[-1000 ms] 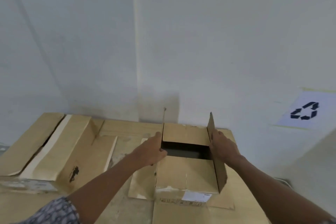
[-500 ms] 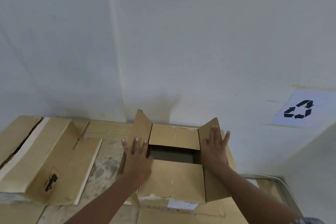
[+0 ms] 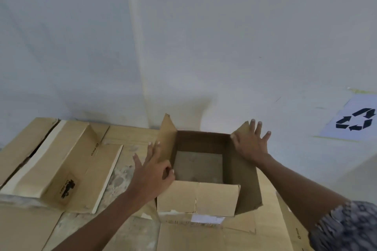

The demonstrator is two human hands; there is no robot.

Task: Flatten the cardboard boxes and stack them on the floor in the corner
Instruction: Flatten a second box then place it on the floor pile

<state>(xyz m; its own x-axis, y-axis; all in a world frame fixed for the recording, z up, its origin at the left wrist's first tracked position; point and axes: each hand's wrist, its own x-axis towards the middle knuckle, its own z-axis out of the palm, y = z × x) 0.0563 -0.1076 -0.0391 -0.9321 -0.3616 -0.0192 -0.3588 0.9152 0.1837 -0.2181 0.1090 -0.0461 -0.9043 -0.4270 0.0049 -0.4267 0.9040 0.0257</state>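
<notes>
White-walled corner here, with a floor already carpeted in brown board. The open cardboard box (image 3: 199, 171) sits right in that corner, standing up, top open so you look straight down to a pale bottom. Can't tell if that's the box's own base or bare floor showing through.

The box sits dead between the two hands. The left hand (image 3: 152, 173) is on the left flap (image 3: 166, 140), fingers spread on the outside, thumb hooked over the rim inside, and that flap stands nearly upright. The right hand (image 3: 252, 144) is laid flat and splayed on the right flap (image 3: 243, 173), pushing it outward and down. So I'd guess the next bit is about spreading the sides apart, each hand working away from the middle. The near flap (image 3: 197, 198) is folded toward the person, with a white label (image 3: 207, 219) below it.

Further left of the left hand there's a flattened box (image 3: 59, 161) lying on the pile. Out past the right hand, a recycling sign (image 3: 356, 121) is taped to the wall, its right side cut off by the frame edge.
</notes>
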